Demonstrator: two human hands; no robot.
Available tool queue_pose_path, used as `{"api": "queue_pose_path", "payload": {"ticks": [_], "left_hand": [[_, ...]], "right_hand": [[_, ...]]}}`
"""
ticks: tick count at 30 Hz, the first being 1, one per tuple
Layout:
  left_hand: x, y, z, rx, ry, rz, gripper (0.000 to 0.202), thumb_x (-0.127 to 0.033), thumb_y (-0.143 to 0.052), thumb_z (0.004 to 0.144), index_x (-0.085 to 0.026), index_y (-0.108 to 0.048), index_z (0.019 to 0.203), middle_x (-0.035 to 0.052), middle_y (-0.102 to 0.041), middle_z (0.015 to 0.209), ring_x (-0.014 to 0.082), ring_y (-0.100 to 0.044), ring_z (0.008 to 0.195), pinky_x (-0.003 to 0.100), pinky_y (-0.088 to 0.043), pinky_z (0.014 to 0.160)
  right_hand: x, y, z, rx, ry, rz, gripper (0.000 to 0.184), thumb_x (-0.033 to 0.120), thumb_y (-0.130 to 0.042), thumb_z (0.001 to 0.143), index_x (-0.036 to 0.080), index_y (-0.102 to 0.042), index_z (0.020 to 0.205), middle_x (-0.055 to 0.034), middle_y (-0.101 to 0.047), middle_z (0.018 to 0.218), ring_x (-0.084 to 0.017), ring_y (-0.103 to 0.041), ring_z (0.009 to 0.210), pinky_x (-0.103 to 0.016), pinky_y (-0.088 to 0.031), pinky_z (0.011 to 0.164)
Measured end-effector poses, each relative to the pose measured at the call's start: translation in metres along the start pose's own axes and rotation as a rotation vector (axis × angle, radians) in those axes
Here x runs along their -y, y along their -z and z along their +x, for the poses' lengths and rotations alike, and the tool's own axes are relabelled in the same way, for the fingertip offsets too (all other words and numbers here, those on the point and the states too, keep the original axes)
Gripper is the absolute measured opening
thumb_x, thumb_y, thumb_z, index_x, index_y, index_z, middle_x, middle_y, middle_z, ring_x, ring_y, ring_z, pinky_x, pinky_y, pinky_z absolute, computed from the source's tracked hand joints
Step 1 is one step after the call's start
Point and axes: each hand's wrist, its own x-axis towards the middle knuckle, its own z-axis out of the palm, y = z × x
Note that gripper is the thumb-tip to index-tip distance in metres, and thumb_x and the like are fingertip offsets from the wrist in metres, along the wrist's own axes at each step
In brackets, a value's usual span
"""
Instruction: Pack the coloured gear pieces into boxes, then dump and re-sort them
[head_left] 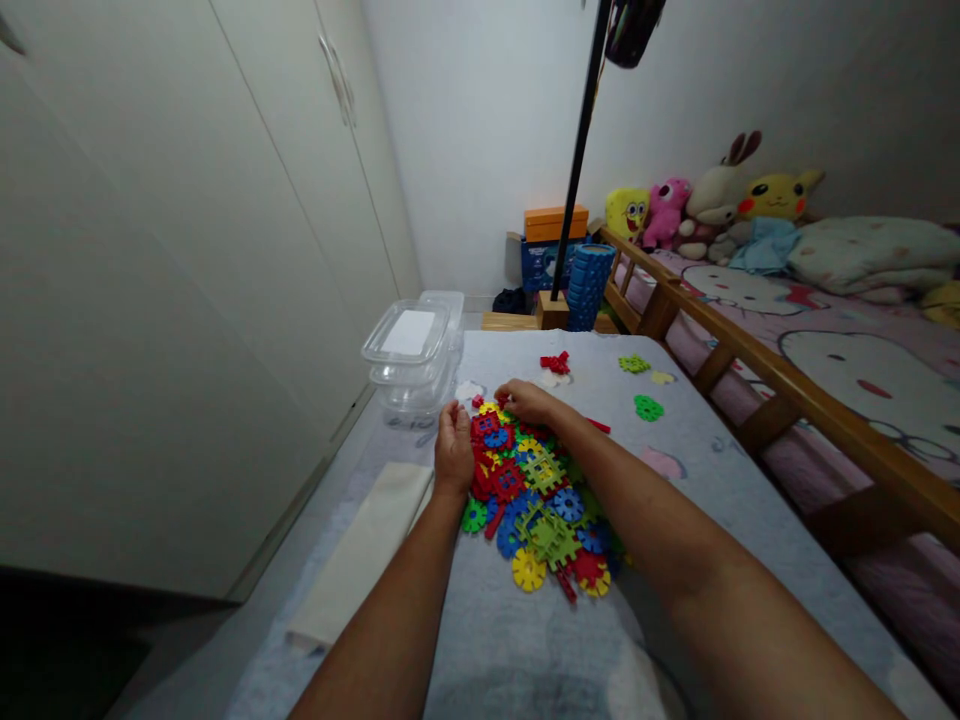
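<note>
A heap of flat plastic building pieces (pixel 536 500) in red, blue, yellow and green lies on a grey cloth-covered table (pixel 697 510). My left hand (pixel 453 447) rests at the heap's left edge, fingers curled against the red pieces. My right hand (pixel 527 401) lies over the heap's far end, fingers bent down onto the pieces. What each hand holds, if anything, is hidden. Loose pieces lie further out: a red one (pixel 556 363), a white one (pixel 469 390) and green ones (pixel 648 407).
Clear plastic containers (pixel 413 350) are stacked at the table's far left corner. A folded white cloth (pixel 365 550) lies along the left edge. White wardrobe doors stand on the left, a wooden-framed bed (pixel 780 385) with plush toys on the right, a black pole (pixel 577 160) beyond.
</note>
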Motion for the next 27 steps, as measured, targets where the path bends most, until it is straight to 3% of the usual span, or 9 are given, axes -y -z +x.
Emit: {"api": "queue_pose_path", "payload": {"ticks": [5,14,20,24,27], "left_hand": [[0.003,0.001,0.001,0.015,-0.039,0.012,0.051,-0.06,-0.038,0.1,-0.023,-0.055,0.131,0.0104,-0.068,0.125,0.0219,-0.064,0.119,0.036,-0.051,0.102],[-0.004,-0.002,-0.001,0.109,-0.057,-0.007,0.044,-0.055,-0.043,0.1,-0.024,-0.058,0.128,0.0079,-0.071,0.122,0.021,-0.066,0.115,0.036,-0.052,0.099],[-0.011,-0.002,-0.004,0.136,-0.033,-0.004,0.041,-0.051,-0.045,0.1,-0.023,-0.059,0.127,0.0078,-0.069,0.126,0.0218,-0.065,0.118,0.038,-0.05,0.103],[-0.012,-0.002,-0.004,0.136,-0.037,-0.002,0.042,-0.052,-0.045,0.099,-0.023,-0.06,0.126,0.0078,-0.07,0.125,0.0208,-0.065,0.116,0.037,-0.051,0.102],[-0.01,-0.003,-0.004,0.145,-0.031,-0.004,0.043,-0.053,-0.045,0.099,-0.022,-0.059,0.126,0.008,-0.071,0.123,0.0203,-0.066,0.114,0.036,-0.051,0.101]], "right_hand": [[-0.003,0.003,-0.007,-0.009,0.001,0.0,0.023,0.01,-0.068,0.079,0.02,-0.077,0.098,-0.0041,-0.076,0.092,-0.016,-0.066,0.079,-0.023,-0.048,0.07],[-0.007,0.002,-0.014,-0.093,-0.001,0.044,0.016,0.009,-0.067,0.078,0.019,-0.075,0.087,-0.0033,-0.075,0.092,-0.016,-0.065,0.084,-0.023,-0.047,0.075],[-0.008,-0.003,-0.012,-0.125,-0.004,0.129,0.013,0.007,-0.071,0.071,0.018,-0.069,0.078,0.0014,-0.07,0.076,-0.013,-0.06,0.07,-0.022,-0.043,0.064],[-0.022,0.009,-0.009,-0.241,-0.025,0.197,0.012,0.013,-0.069,0.073,0.018,-0.067,0.084,0.0006,-0.07,0.081,-0.013,-0.061,0.074,-0.023,-0.046,0.068],[-0.048,0.026,-0.012,-0.4,-0.121,0.27,0.019,0.02,-0.066,0.075,0.018,-0.066,0.094,-0.0006,-0.071,0.088,-0.015,-0.063,0.08,-0.025,-0.049,0.074]]}}
